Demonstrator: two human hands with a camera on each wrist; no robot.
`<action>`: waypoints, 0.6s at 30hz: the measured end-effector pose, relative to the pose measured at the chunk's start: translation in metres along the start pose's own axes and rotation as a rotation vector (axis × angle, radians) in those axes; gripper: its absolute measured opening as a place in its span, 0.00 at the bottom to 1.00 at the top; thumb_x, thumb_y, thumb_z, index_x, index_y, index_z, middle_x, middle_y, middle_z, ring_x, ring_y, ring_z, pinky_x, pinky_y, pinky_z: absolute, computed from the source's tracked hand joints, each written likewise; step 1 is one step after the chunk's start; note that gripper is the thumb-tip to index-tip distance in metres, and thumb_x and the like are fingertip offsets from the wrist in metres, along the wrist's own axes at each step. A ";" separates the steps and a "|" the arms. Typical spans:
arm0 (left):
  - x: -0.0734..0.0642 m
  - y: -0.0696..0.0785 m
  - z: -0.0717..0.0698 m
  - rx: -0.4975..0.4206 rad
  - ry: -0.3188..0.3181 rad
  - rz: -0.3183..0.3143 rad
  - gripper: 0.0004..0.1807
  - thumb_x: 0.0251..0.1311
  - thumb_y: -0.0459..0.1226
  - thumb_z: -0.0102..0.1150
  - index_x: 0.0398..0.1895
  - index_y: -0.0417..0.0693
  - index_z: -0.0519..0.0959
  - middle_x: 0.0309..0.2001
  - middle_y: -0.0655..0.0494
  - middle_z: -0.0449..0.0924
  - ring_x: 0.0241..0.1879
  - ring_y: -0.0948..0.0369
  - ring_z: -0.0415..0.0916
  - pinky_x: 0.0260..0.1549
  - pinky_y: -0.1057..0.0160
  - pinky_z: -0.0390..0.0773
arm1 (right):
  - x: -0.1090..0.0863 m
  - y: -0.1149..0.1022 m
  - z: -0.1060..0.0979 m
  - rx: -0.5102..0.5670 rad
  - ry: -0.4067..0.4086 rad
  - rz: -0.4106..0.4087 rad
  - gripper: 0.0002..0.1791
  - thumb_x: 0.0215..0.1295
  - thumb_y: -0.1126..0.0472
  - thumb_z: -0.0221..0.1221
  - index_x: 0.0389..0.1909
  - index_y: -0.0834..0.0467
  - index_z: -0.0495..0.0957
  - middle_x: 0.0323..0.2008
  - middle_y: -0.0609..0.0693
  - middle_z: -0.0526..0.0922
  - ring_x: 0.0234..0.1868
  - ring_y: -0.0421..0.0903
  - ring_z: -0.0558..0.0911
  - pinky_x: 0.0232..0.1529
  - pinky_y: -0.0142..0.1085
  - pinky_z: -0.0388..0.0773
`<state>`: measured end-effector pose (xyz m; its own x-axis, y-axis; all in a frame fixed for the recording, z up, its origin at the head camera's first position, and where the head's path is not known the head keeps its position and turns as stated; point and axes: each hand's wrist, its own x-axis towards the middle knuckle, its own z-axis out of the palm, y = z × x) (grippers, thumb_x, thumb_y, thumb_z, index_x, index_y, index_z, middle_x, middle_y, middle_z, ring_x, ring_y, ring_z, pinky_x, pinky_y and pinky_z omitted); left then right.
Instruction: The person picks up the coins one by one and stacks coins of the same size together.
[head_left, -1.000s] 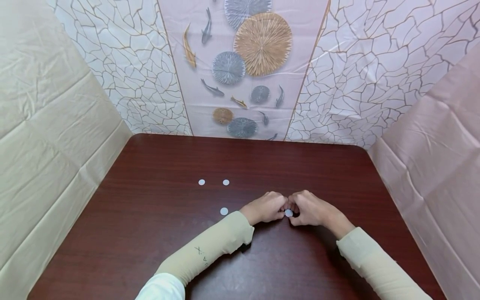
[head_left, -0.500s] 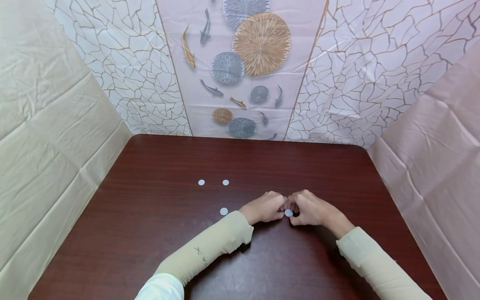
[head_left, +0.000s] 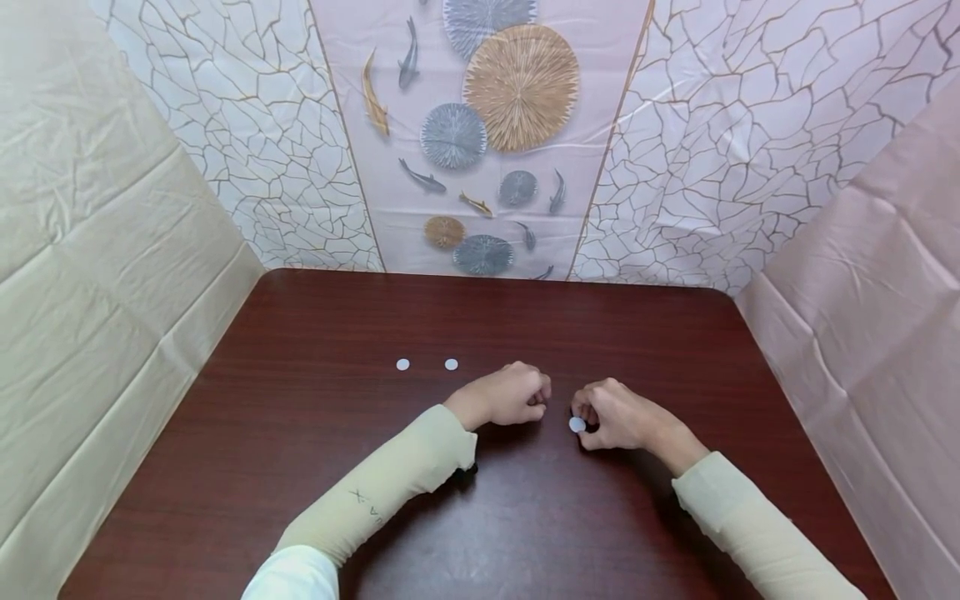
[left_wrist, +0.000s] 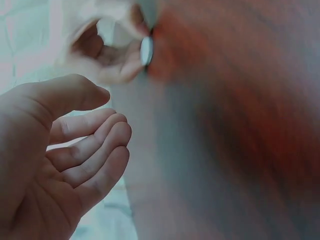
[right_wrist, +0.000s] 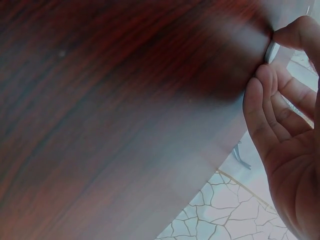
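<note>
My right hand [head_left: 618, 417] pinches a small white disc [head_left: 577, 424] between thumb and fingers, low at the tabletop. In the right wrist view, only a sliver of the disc [right_wrist: 271, 52] shows between the thumb tip and the fingertips. To the left of it, my left hand [head_left: 510, 395] hovers apart, fingers loosely bent and nothing in them. The left wrist view has this hand [left_wrist: 80, 150] with its palm side showing, while the other hand and its disc [left_wrist: 146, 51] look blurred beyond.
Two more white discs, a left one [head_left: 402, 364] and a right one [head_left: 452, 364], lie flat on the dark red-brown table [head_left: 337, 317]. Patterned cloth [head_left: 277, 142] hangs behind the table, and plain pale cloth flanks both sides.
My left hand has come away from the right hand and the disc, moving left and slightly up. Its forearm now hides a third loose disc. The right hand stays in place.
</note>
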<state>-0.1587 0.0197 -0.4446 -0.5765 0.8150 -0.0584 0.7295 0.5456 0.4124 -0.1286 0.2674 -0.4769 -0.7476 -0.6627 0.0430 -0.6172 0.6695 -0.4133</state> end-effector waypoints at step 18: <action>-0.077 -0.067 -0.048 0.033 0.123 -0.122 0.17 0.68 0.34 0.64 0.57 0.35 0.80 0.53 0.44 0.82 0.51 0.51 0.83 0.54 0.54 0.83 | 0.001 0.000 0.001 0.018 -0.004 0.026 0.10 0.49 0.64 0.72 0.31 0.52 0.81 0.28 0.41 0.82 0.30 0.31 0.79 0.33 0.27 0.80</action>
<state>-0.1805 -0.0885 -0.4244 -0.7006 0.7135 0.0059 0.6618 0.6467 0.3792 -0.1288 0.2666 -0.4781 -0.7622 -0.6467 0.0285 -0.5932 0.6803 -0.4305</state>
